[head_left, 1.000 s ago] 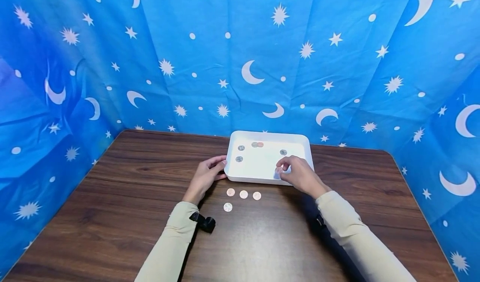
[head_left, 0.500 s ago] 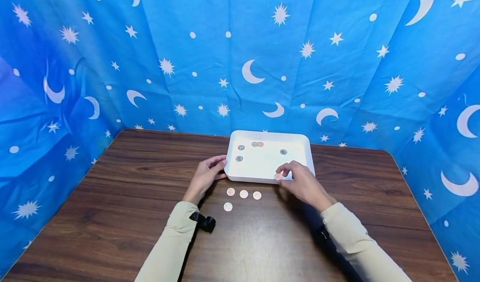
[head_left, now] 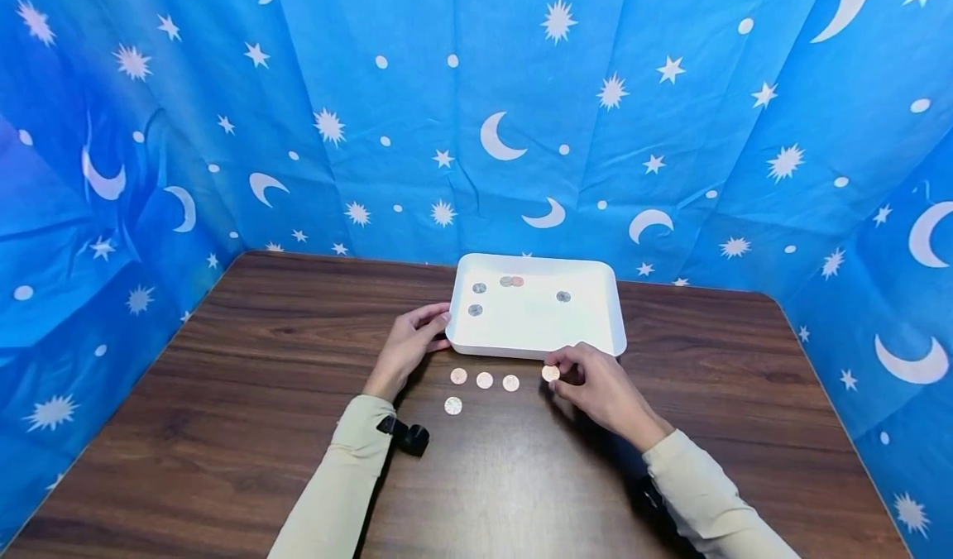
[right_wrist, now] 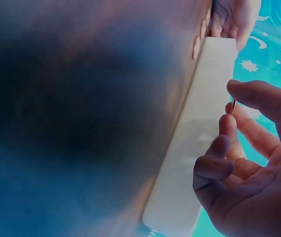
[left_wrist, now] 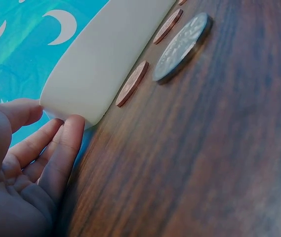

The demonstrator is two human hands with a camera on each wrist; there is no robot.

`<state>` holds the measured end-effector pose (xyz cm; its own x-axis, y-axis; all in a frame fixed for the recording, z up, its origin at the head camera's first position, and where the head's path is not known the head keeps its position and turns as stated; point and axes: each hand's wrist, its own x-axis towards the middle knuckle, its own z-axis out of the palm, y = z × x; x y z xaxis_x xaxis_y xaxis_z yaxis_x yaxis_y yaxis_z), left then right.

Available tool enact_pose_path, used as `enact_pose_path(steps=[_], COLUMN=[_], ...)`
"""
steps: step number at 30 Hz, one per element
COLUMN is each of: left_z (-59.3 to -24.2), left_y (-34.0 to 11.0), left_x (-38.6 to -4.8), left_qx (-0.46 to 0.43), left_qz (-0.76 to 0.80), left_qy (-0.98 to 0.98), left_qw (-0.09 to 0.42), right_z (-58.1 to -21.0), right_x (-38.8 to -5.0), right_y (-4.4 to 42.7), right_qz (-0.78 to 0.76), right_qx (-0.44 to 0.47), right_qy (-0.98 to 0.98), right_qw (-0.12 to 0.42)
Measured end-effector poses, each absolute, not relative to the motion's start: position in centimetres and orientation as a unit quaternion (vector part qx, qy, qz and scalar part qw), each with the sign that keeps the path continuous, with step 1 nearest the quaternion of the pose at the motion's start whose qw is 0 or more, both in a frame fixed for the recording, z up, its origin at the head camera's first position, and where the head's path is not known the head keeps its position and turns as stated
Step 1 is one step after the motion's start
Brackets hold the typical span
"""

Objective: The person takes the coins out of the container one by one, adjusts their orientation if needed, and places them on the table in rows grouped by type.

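A copper coin (head_left: 550,373) is pinched between the thumb and fingertips of my right hand (head_left: 606,394), just off the front wall of a white tray (head_left: 536,327). Seen from the right wrist, this coin (right_wrist: 233,106) is edge-on. My left hand (head_left: 408,346) grips the tray's left end; in the left wrist view the thumb lies at the rim and fingertips touch the corner (left_wrist: 81,111). On the table before the tray lie three copper coins in a row, the middle one (head_left: 485,380) between the others, with a silver coin (head_left: 452,406) nearer me.
Inside the tray lie several silver coins, one of them (head_left: 563,297) toward the right, and a copper coin (head_left: 517,281) touching a silver one. The dark wooden table (head_left: 298,360) meets a blue star-and-moon cloth (head_left: 417,162) at the back and sides.
My right hand has moved from inside the tray toward me, over its front rim, carrying the copper coin. The left hand stays on the tray's end.
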<state>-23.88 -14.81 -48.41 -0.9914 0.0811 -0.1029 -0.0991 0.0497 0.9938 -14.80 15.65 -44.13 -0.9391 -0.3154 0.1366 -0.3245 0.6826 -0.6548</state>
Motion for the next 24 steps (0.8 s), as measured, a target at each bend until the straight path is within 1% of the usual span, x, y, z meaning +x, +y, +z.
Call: enact_pose_path(steps=[12, 21, 24], left_z=[-48.4, -48.4, -48.4], left_y=[-14.8, -14.8, -14.8], left_x=[-23.8, -23.7, -23.9], left_qx=[-0.024, -0.031, -0.03], left_qz=[0.679, 0.675, 0.677], left_qy=[0.73, 0.734, 0.733], left_qw=[0.068, 0.067, 0.065], right_z=[-45.6, -45.9, -45.9], right_x=[-14.2, -14.2, -14.5], right_y=[14.7, 14.4, 14.4], right_qz=[0.358, 0.386, 0.391], right_qx=[0.169, 0.148, 0.147], right_qy=[-0.918, -0.911, -0.908], right_qw=[0.008, -0.019, -0.021])
